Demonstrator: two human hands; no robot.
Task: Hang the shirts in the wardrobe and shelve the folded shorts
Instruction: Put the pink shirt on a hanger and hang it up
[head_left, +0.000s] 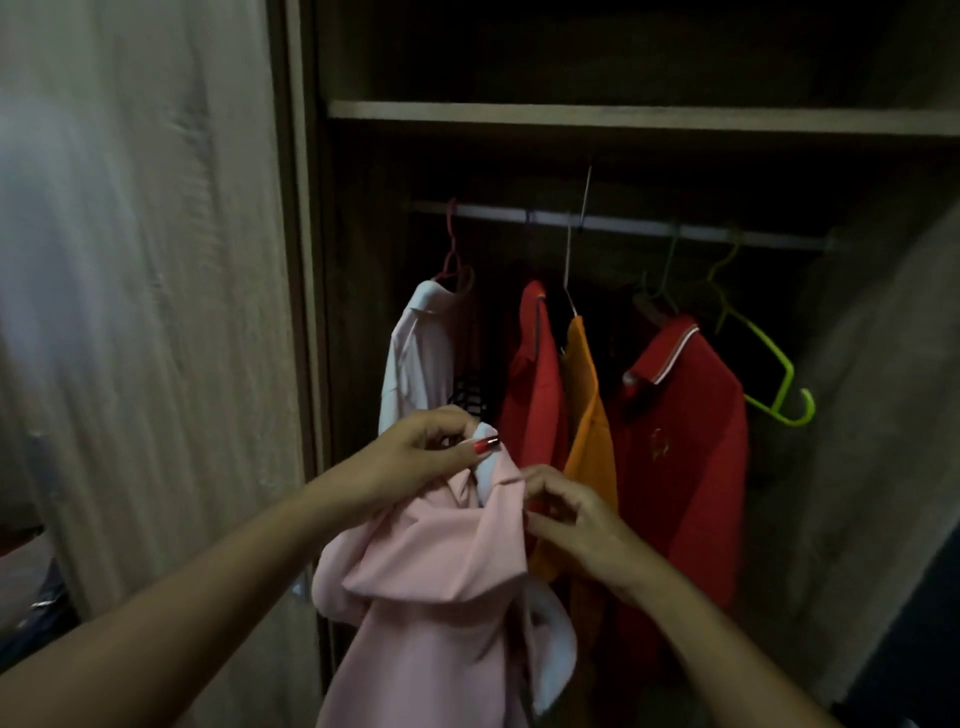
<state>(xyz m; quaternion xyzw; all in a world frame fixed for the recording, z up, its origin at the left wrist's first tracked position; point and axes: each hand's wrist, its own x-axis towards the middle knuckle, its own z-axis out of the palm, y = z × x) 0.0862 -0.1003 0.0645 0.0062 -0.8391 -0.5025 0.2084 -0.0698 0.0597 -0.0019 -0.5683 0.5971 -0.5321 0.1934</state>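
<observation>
Closest to the camera, two bare forearms reach forward and meet at a pink shirt (441, 571) held up in front of the open wardrobe (311, 260). The left hand (431, 447) pinches the top of the shirt at the neck, thumb and curled fingers closed on a white fold of cloth. The right hand (571, 519) has its fingers curled in, and its fingertips nip the edge of the collar on the other side. The rest of the shirt hangs loose and bunched below both hands, with some white lining showing at its lower right.

Just above the left hand a black ridged piece (470, 397) shows; I cannot tell what it belongs to.

Behind the hands, four garments hang from a pale rail (623, 226). From left to right they are a pale shirt (421, 353) on a pink hanger (453, 249), a red shirt (535, 389), an orange shirt (587, 415) and a red polo shirt (685, 441) with a white-striped collar. At the far right of the rail hangs a bare green hanger (769, 374), tilted.

Above the rail runs a wooden shelf (623, 117), dark above it. To the left stands the pale wardrobe door (156, 312).
</observation>
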